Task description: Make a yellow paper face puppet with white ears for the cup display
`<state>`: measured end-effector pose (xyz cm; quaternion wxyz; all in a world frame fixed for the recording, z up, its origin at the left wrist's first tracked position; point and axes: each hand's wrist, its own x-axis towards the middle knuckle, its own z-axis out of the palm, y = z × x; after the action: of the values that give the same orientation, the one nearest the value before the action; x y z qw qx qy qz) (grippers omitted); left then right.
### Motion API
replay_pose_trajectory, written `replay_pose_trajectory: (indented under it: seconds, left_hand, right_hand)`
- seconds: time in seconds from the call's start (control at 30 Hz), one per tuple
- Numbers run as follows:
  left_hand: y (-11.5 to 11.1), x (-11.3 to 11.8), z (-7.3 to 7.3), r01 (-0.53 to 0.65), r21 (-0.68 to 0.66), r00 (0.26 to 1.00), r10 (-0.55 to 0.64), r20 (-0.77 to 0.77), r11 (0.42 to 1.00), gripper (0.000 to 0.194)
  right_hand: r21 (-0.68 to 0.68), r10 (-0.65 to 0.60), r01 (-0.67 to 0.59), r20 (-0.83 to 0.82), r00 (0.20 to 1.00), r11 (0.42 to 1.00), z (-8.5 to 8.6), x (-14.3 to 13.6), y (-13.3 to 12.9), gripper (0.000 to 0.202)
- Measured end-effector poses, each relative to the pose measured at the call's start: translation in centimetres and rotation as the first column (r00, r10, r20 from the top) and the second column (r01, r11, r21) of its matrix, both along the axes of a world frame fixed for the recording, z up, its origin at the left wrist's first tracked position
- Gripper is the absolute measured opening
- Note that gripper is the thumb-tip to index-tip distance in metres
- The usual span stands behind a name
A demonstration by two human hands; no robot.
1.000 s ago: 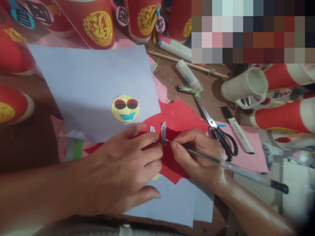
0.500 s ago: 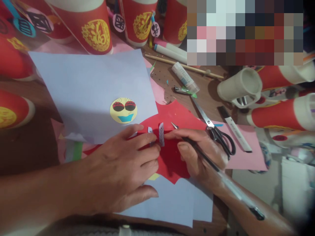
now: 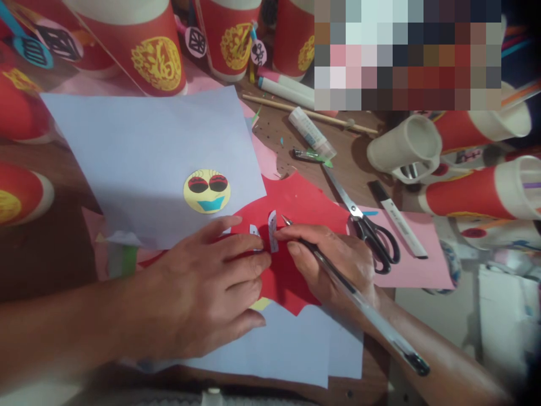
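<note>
My right hand [image 3: 333, 256] grips a clear-barrelled pen [image 3: 359, 299], its tip over a red paper cutout [image 3: 304, 203] with pointed edges. The right index fingertip reaches a small curved white paper strip [image 3: 273, 231] with dark markings, lying on the red paper. Stretched flat, my left hand [image 3: 220, 293] rests with spread fingers across the red paper, partly covering a second small white paper piece [image 3: 254, 234]. A round yellow paper face [image 3: 207, 192] with dark eyes and a blue mouth lies on a pale blue-white sheet [image 3: 147, 135] beyond the left hand.
Black-handled scissors [image 3: 376, 237] and a marker [image 3: 399, 220] lie at the right on pink paper [image 3: 435, 270]. Behind them are a glue stick [image 3: 313, 132], a wooden stick [image 3: 346, 122] and a white mug [image 3: 403, 148]. Red paper cups [image 3: 154, 51] stand along the back.
The pen and my right hand have moved slightly left, nearer the curved white strip. The whole view has shifted a little, and my left hand stays on the paper.
</note>
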<state>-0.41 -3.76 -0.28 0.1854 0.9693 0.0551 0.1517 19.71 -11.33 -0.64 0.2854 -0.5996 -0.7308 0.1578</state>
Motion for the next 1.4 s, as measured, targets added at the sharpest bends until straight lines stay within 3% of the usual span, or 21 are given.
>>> replay_pose_trajectory:
  seconds: [0.23, 0.47, 0.67, 0.83, 1.13, 1.23, 1.4]
  left_hand:
    - [0.1, 0.1, -0.1, 0.004, 0.01, 1.0, -0.004, -0.029, 1.0, 0.022]
    - [0.2, -0.3, -0.1, -0.056, -0.12, 0.995, 0.066, 0.081, 0.991, 0.01]
    - [0.3, 0.2, -0.1, 0.023, -0.056, 1.0, -0.024, -0.016, 0.998, 0.015]
    - [0.3, 0.2, 0.1, 0.032, -0.026, 0.998, -0.033, -0.062, 0.999, 0.02]
    - [0.1, 0.2, 0.3, 0.021, -0.065, 0.998, -0.025, -0.059, 0.998, 0.022]
    - [0.1, 0.3, 0.4, 0.008, -0.065, 0.997, -0.013, -0.08, 0.998, 0.024]
    - [0.2, 0.2, 0.6, 0.012, -0.033, 0.997, -0.015, -0.081, 0.999, 0.025]
  right_hand:
    - [-0.013, -0.006, 0.006, 0.016, 1.0, 1.0, -0.1, 0.1, 0.0, 0.015]
    - [-0.036, 0.003, -0.005, -0.04, 0.999, 0.999, 0.0, 0.1, 0.1, 0.015]
    - [-0.06, -0.022, 0.02, -0.03, 0.999, 0.998, 0.0, 0.0, 0.0, 0.015]
    - [-0.068, -0.025, 0.021, -0.061, 0.998, 0.997, 0.0, 0.0, 0.0, 0.015]
    - [-0.112, -0.002, -0.048, -0.406, 0.914, 0.993, -0.1, 1.1, -0.7, 0.043]
    - [-0.1, 0.028, -0.065, -0.334, 0.942, 0.993, 0.4, 0.8, -0.5, 0.026]
    - [-0.205, -0.153, 0.109, -0.211, 0.966, 0.973, 1.0, 0.1, -0.5, 0.005]
